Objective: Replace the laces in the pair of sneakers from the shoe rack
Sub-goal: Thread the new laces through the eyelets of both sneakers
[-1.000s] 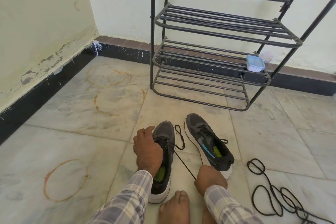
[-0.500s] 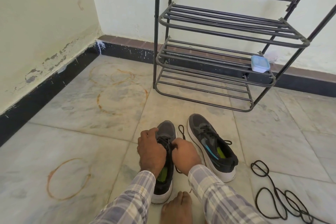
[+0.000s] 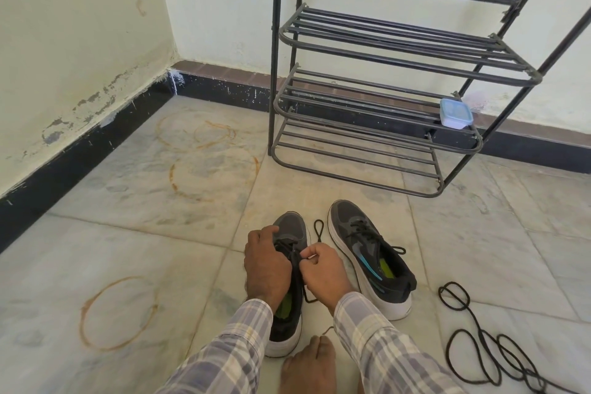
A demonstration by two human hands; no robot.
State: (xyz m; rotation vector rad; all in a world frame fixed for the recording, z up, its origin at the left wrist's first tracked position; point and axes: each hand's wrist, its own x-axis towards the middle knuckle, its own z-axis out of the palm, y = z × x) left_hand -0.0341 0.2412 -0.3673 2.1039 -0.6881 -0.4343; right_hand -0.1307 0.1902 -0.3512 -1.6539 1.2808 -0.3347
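Black lace (image 3: pixel 291 249) is pinched between the thumb and curled fingers (image 3: pixel 311 258) of the right hand (image 3: pixel 323 273), at the eyelets of the left sneaker (image 3: pixel 292 224). The left hand (image 3: pixel 267 265) curls over that sneaker's upper from its outer side and grips it.

One end of the lace lies looped on the floor (image 3: pixel 128 233) between the two shoes. Another stretch shows below the right wrist.

Left sneaker: grey, white sole, green insole, toe toward the rack, standing on pale marble tile. Right sneaker (image 3: pixel 367 253): just beside it, laced, no hand on it.

A bare foot (image 3: pixel 310 368) is near the left sneaker's heel. A loose black cord (image 3: pixel 499 349) is coiled on the floor, well off to the right.

The black metal shoe rack (image 3: pixel 383 41) stands against the far wall. A small clear lidded box (image 3: pixel 455 112) sits at the right end of the second shelf from the floor.
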